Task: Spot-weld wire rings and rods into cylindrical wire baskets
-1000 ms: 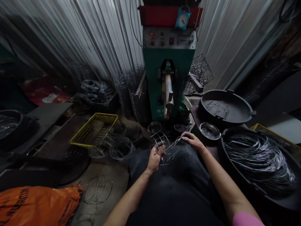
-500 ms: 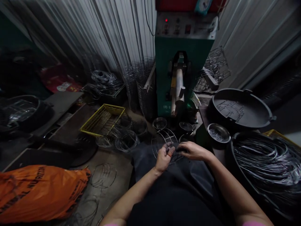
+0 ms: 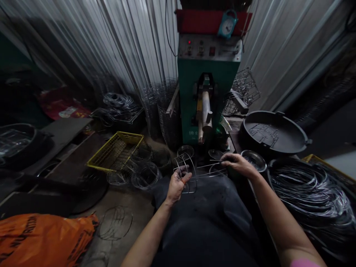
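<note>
My left hand is closed around a curved wire frame with short cross-wires, held just above the dark apron on my lap. To its right, my right hand pinches a thin straight wire that points back toward the frame. Whether this wire is joined to the frame, I cannot tell. Straight ahead stands a green machine with a lit red lamp, and a metal arm juts out from it above and beyond my hands. Small round bowls sit at its foot.
At right are a bowl of small metal pieces, a wide black pan and a tub heaped with wire rings. On the left lie a yellow basket, round wire frames and an orange sack.
My hands have drawn apart: the right one moved right with the thin wire, the left slightly left with the frame, which has turned. The view has tilted up.
</note>
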### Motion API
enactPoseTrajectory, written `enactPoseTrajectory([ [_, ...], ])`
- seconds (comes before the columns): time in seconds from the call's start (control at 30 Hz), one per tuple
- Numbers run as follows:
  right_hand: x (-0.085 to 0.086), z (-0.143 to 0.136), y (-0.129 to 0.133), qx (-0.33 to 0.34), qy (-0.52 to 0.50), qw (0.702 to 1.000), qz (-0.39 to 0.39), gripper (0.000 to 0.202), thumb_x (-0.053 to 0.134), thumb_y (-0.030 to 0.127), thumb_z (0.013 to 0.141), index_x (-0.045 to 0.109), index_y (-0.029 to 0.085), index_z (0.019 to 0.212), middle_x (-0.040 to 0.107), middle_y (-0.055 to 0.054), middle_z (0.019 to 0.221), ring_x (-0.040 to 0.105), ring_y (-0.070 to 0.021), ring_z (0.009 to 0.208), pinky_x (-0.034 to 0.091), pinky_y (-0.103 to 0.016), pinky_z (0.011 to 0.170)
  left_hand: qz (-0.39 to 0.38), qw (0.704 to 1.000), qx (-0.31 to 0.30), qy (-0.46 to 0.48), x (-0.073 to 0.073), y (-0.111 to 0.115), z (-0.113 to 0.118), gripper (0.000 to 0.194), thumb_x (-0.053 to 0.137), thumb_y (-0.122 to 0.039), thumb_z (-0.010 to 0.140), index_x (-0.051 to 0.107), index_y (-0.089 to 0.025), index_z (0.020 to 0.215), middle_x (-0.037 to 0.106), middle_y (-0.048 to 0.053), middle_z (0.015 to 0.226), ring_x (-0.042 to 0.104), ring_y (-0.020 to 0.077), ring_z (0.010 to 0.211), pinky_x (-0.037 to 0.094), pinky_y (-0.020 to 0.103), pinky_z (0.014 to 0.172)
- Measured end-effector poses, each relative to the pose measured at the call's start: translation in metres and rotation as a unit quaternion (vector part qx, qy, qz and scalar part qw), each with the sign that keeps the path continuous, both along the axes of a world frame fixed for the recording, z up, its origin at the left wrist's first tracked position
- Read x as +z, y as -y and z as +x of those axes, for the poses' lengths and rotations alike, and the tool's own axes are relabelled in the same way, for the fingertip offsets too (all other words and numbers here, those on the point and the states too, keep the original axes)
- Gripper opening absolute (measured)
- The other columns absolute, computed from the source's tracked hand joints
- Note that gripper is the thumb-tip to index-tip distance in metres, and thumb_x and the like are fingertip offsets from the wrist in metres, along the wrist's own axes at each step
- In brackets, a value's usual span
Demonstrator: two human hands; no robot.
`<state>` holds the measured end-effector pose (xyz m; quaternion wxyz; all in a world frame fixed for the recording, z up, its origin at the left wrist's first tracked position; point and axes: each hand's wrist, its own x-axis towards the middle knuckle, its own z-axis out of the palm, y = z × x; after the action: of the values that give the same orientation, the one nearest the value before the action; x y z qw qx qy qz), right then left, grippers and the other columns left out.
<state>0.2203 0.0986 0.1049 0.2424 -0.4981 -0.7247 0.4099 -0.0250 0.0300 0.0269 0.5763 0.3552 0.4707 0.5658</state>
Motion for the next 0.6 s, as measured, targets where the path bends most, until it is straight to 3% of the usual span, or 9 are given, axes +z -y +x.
enactPoseTrajectory([
  [0.13,-0.015,-0.008,-0.006,-0.012,-0.028,0.999,0.037,0.026,0.06,0.041,0.067,0.063,0.017,0.077,0.061,-0.003,0.078,0.055,-0.0179,0.077,0.042,-0.03,0.073,-0.005,1.0,-0.021,-0.003,0.002,-0.002,0.0,0.045,0.069,-0.035,0.061,0.058,-0.017,0.1,0.051,-0.002,0.074,0.039,0.0028,0.047,0.026,0.015,0.035],
  [0.27,-0.031,-0.011,-0.009,-0.031,-0.05,0.995,0.084,0.023,0.056,0.039,0.072,0.062,0.018,0.077,0.06,-0.003,0.078,0.055,-0.0173,0.078,0.042,-0.03,0.074,0.003,0.999,-0.04,-0.004,0.004,-0.009,0.003,0.043,0.069,-0.035,0.062,0.058,-0.016,0.1,0.053,-0.001,0.066,0.048,0.0069,0.054,0.027,0.015,0.037],
  [0.6,-0.064,0.0,-0.029,-0.099,-0.061,0.98,0.163,0.019,0.051,0.037,0.077,0.061,0.02,0.077,0.058,-0.003,0.078,0.053,-0.018,0.08,0.04,-0.03,0.075,0.006,0.997,-0.071,0.001,-0.002,-0.049,0.022,0.045,0.07,-0.036,0.061,0.058,-0.017,0.099,0.055,-0.001,0.065,0.05,0.0078,0.052,0.025,0.015,0.037],
])
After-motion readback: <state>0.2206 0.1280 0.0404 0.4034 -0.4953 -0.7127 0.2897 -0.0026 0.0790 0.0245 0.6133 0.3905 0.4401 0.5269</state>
